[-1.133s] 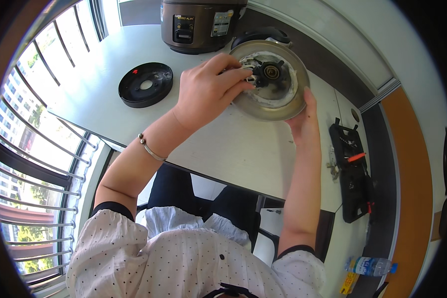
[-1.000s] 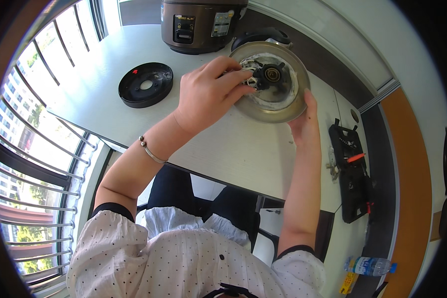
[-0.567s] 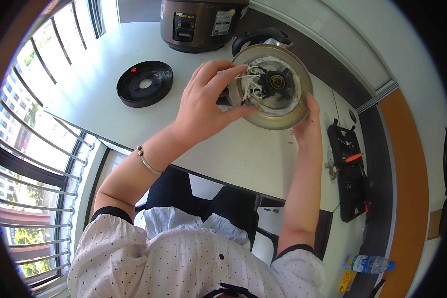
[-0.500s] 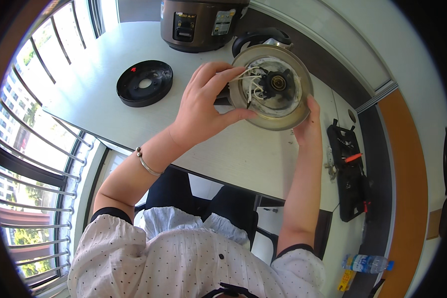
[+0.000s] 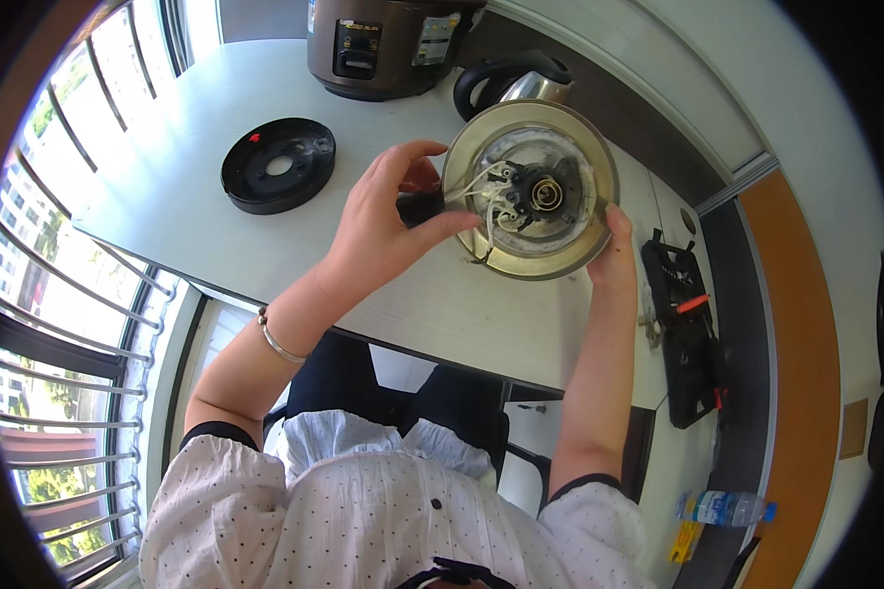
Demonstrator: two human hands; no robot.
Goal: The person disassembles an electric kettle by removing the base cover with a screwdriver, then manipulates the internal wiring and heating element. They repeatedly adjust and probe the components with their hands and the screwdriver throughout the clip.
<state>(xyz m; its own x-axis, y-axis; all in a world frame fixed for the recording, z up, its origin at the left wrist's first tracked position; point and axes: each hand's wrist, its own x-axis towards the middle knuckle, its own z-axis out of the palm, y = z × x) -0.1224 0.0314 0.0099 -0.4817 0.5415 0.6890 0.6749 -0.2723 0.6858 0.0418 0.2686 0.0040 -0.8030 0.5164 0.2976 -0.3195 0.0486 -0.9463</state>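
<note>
In front of me an electric kettle is held up with its round metal underside facing me. Loose white wires run to a black round connector at its middle. My right hand grips the rim at the right, thumb on the near edge. My left hand is at the left side, thumb and forefinger apart in a curve, with the thumb tip close to the wires. Between them shows the black handle; whether the other fingers touch it is hidden. A black round base cover lies on the table to the left.
Behind stand a brown cooker and a silver kettle with black handle. An opened black tool case lies at the right of the white table. Further near are a water bottle and a yellow package.
The kettle has shifted slightly nearer and turned, so its underside faces me more squarely. My left fingers have drawn back left from the wires and rim, and curled a little.
</note>
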